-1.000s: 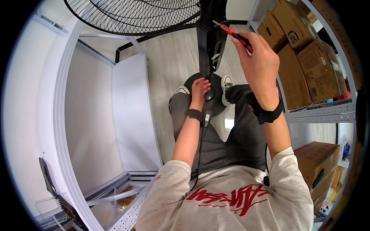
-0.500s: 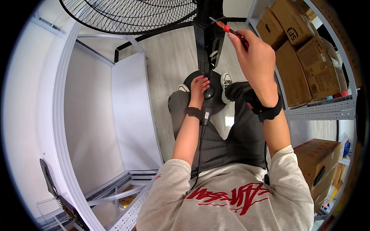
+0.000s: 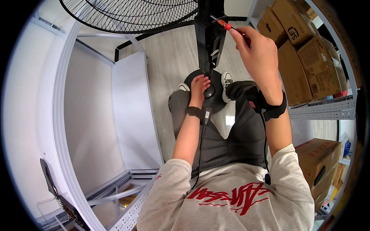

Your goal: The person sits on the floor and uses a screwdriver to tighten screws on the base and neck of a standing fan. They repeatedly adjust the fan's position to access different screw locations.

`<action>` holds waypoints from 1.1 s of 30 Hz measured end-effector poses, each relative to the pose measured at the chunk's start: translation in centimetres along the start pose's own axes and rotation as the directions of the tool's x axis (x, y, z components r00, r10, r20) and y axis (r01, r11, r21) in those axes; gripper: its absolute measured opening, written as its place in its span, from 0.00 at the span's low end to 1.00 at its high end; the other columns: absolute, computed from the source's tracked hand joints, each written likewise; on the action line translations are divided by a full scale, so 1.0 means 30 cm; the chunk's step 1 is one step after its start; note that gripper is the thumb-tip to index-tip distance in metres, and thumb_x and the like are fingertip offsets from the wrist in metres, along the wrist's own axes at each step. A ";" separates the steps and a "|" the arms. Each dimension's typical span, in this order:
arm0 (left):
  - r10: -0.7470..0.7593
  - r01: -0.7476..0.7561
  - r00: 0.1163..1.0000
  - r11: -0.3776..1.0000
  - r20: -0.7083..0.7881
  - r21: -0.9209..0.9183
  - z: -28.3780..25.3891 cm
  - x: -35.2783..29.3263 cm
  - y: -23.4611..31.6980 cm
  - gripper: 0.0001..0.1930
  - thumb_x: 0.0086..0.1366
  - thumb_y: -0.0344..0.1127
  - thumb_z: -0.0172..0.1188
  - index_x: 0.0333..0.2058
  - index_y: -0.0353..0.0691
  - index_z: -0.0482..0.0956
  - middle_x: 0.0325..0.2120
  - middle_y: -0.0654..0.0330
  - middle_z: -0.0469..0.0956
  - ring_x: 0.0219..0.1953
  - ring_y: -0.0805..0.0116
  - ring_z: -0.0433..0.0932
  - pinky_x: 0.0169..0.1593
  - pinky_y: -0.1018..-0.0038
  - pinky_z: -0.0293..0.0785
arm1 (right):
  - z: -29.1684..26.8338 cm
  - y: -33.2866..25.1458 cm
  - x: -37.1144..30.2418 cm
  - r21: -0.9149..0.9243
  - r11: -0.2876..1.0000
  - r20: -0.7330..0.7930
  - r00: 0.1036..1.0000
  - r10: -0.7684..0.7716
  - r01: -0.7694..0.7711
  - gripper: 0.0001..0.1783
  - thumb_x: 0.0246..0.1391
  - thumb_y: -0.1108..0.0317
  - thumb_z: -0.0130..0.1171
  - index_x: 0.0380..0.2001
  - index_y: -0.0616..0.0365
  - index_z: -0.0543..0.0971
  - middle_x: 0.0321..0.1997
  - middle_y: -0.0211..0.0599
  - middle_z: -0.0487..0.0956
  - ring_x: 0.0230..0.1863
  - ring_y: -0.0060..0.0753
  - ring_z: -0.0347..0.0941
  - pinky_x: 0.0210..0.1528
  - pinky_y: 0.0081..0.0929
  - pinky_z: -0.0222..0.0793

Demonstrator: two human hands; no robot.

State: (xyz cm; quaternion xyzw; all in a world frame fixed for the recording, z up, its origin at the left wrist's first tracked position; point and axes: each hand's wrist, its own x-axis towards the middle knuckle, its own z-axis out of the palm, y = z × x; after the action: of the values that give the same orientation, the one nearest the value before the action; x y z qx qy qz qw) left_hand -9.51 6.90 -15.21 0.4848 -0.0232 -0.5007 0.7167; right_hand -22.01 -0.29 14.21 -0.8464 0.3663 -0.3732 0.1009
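A black standing fan rises before me, its wire cage (image 3: pixel 135 19) at the upper left and its column (image 3: pixel 210 42) in the middle. My right hand (image 3: pixel 260 54) grips a red and black screwdriver (image 3: pixel 227 26). The metal shaft points left, and its tip meets the upper part of the column; the exact contact point is too small to make out. Lower down, my left hand (image 3: pixel 199 87) curls its fingers against the foot of the column, just above the round black base (image 3: pixel 214 101). The base stands on the floor between my shoes.
Cardboard boxes (image 3: pixel 291 69) fill a metal shelf on the right, with another box (image 3: pixel 316 161) lower down. At the left stands a white shelf frame with a large pale panel (image 3: pixel 133 111). Black cables run from straps on both my wrists.
My right hand has shifted slightly right and its wrist has turned, with the screwdriver still at the column. The column has moved a little to the right. My left hand stays in place.
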 end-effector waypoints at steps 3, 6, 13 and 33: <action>0.008 -0.008 1.000 1.000 0.010 -0.007 -0.019 0.017 -0.006 0.14 0.64 0.30 0.49 0.49 0.35 0.68 0.39 0.55 0.77 0.37 0.66 0.79 0.40 0.73 0.75 | -0.007 -0.004 -0.002 -0.026 0.999 -0.038 0.999 -0.035 0.034 0.12 0.54 0.59 0.61 0.34 0.57 0.81 0.25 0.41 0.80 0.26 0.45 0.76 0.25 0.33 0.69; 0.008 -0.008 1.000 1.000 0.018 -0.016 -0.021 0.021 -0.011 0.14 0.65 0.30 0.48 0.49 0.35 0.68 0.39 0.55 0.77 0.37 0.67 0.79 0.40 0.73 0.75 | -0.013 -0.010 -0.038 -0.061 0.996 -0.122 0.990 -0.074 0.067 0.11 0.53 0.60 0.62 0.34 0.56 0.81 0.26 0.39 0.80 0.25 0.41 0.76 0.25 0.30 0.69; -0.009 0.010 1.000 1.000 -0.018 0.029 -0.010 0.020 -0.007 0.14 0.65 0.30 0.48 0.49 0.35 0.69 0.39 0.55 0.77 0.37 0.67 0.79 0.39 0.74 0.75 | -0.021 0.077 -0.102 0.034 0.999 -0.242 0.970 0.032 -0.024 0.11 0.50 0.64 0.66 0.36 0.54 0.81 0.26 0.35 0.80 0.23 0.33 0.75 0.26 0.24 0.68; -0.031 0.034 0.999 0.997 -0.037 0.071 0.008 0.017 -0.004 0.16 0.64 0.28 0.47 0.51 0.32 0.67 0.42 0.50 0.76 0.40 0.62 0.79 0.41 0.70 0.77 | 0.020 0.135 0.008 -0.129 0.981 -0.287 0.941 -0.177 0.145 0.10 0.48 0.63 0.65 0.36 0.47 0.81 0.23 0.29 0.76 0.24 0.34 0.73 0.25 0.29 0.67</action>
State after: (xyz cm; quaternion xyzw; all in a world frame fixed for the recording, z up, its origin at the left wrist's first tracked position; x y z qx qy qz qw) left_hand -9.46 6.36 -15.40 0.5193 -0.0205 -0.5025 0.6909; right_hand -23.70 -3.40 12.12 -0.8118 0.3262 -0.4833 -0.0311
